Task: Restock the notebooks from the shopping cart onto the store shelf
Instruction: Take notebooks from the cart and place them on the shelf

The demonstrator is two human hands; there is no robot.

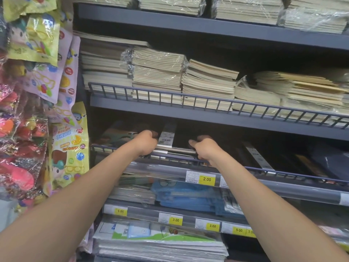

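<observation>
A stack of black notebooks (180,138) with a white barcode strip lies on the middle shelf (236,173), just behind its wire rail. My left hand (146,141) grips the stack's left end, fingers curled over the top. At the stack's right end my right hand (204,148) holds it, thumb on top. Both arms reach over the rail. The shopping cart is out of view.
Wrapped tan notebook stacks (170,72) fill the shelf above. More dark notebooks (321,161) lie to the right on the same shelf. Blue notebooks (188,195) and price tags (206,179) sit below. Packaged toys (37,91) hang at the left.
</observation>
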